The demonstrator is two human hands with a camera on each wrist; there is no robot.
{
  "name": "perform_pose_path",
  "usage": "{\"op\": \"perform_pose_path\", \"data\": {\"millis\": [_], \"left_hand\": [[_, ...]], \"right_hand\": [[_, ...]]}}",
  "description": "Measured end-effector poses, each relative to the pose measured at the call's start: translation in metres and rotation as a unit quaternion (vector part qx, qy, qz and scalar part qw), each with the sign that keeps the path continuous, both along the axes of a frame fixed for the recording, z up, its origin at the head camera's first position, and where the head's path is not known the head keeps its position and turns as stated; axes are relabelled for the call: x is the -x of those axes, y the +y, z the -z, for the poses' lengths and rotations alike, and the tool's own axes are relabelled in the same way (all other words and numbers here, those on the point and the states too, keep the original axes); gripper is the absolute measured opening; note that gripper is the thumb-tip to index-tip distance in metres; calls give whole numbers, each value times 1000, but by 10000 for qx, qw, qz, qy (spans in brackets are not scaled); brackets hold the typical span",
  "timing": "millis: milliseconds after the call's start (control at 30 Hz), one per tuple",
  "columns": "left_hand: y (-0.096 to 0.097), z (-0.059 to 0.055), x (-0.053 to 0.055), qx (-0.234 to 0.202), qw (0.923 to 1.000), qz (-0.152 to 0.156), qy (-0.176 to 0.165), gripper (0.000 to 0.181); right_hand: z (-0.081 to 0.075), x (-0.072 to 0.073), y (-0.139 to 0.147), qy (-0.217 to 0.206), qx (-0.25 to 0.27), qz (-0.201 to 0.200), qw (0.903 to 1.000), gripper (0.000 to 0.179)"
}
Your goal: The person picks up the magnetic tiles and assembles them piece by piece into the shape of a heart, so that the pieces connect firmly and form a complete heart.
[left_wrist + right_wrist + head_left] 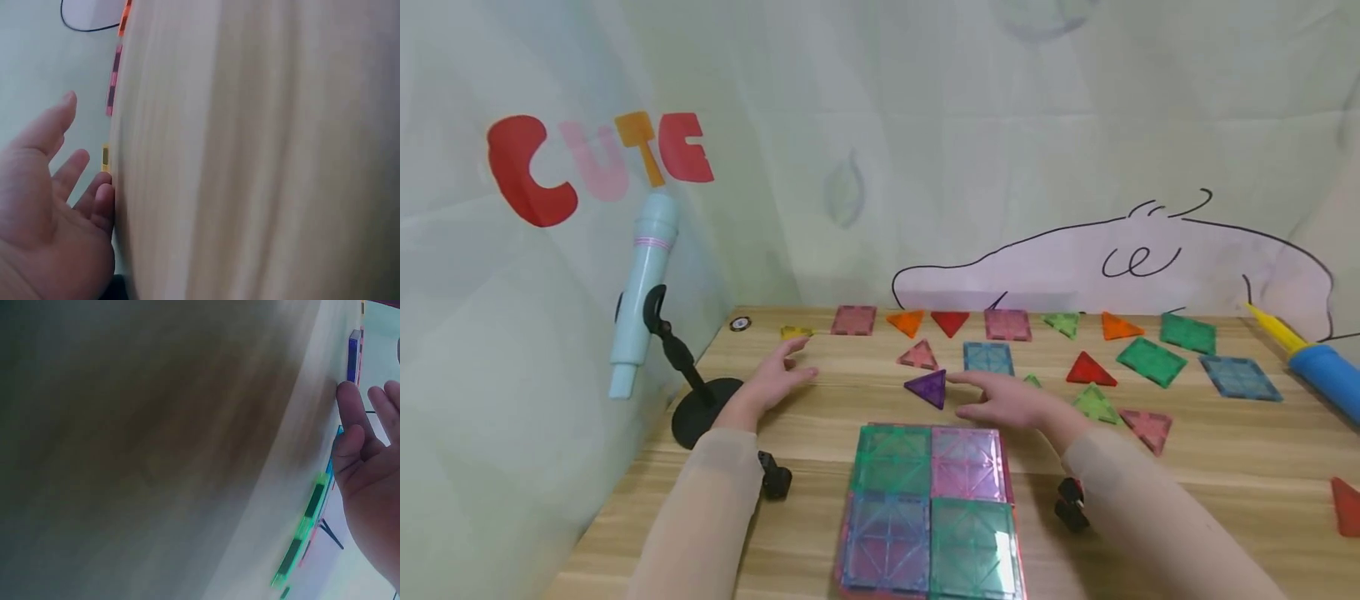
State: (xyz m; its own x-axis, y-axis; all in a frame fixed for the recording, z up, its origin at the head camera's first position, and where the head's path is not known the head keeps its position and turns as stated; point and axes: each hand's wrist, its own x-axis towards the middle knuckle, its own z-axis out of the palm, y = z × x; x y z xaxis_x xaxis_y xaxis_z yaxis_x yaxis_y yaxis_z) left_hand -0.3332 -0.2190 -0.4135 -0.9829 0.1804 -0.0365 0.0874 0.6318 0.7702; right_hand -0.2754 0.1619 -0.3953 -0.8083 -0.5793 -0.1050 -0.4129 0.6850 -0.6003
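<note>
My right hand (1003, 400) is low over the table, its index fingertip at the right edge of a purple triangular magnetic tile (930, 388). In the right wrist view that purple tile (353, 357) lies just beyond the fingertips, with nothing held in the hand. Behind this hand lies a blue square tile (988, 358). On the left, my left hand (772, 379) hovers with loosely spread fingers near a yellow tile (796, 332), which the fingers partly overlap. Nearer me, a green, pink and blue block of square tiles (891, 460) lies between my forearms.
More triangles and squares lie along the back, among them a red triangle (1090, 369) and a green square (1152, 362). A light blue toy microphone (643, 283) on a black stand (706, 408) stands at the left. A blue pump with yellow nozzle (1330, 379) is at the right.
</note>
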Motion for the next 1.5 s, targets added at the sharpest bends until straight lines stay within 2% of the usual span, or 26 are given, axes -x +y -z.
{"op": "perform_pose_path", "data": {"millis": [67,233,333,433,567,700,833,967,1067,1167,1267,1333,1500], "left_hand": [[-2,2,3,3,9999,-142,-1,67],[-4,3,12,186,9995,-239,44,71],[-7,1,16,376,9989,-280,-63,75],[-7,-3,15,619,9976,-237,-183,77],[0,-9,6,712,9971,162,-218,74],[10,-12,-7,582,9933,981,-189,65],[23,-17,-20,456,9828,1752,-362,63],[42,-20,-26,252,9692,2397,-505,64],[50,-17,-23,52,9682,2489,-244,62],[53,-13,-19,85,9746,2238,-71,60],[53,-11,-17,270,9767,2122,-167,61],[54,-10,-17,367,9746,2192,-288,63],[64,-10,-17,381,9669,2503,-331,67]], "right_hand": [[0,4,-5,-53,-63,-65,9999,59],[0,11,-12,-181,-311,-115,9993,59],[0,13,-16,-240,-420,-154,9987,60],[-1,13,-19,-238,-476,-198,9984,60],[-3,12,-15,-187,-470,-159,9986,54],[-3,9,-7,-141,-380,-77,9991,45],[-2,8,-1,-128,-294,-164,9994,41],[-1,7,-1,-35,-266,-268,9993,39],[1,6,-3,47,-193,-141,9997,41],[1,6,-5,66,-157,24,9999,45],[0,7,-8,45,-267,-43,9996,48],[-1,8,-10,43,-405,-167,9990,49],[-2,9,-15,-41,-630,-230,9977,53]]}}
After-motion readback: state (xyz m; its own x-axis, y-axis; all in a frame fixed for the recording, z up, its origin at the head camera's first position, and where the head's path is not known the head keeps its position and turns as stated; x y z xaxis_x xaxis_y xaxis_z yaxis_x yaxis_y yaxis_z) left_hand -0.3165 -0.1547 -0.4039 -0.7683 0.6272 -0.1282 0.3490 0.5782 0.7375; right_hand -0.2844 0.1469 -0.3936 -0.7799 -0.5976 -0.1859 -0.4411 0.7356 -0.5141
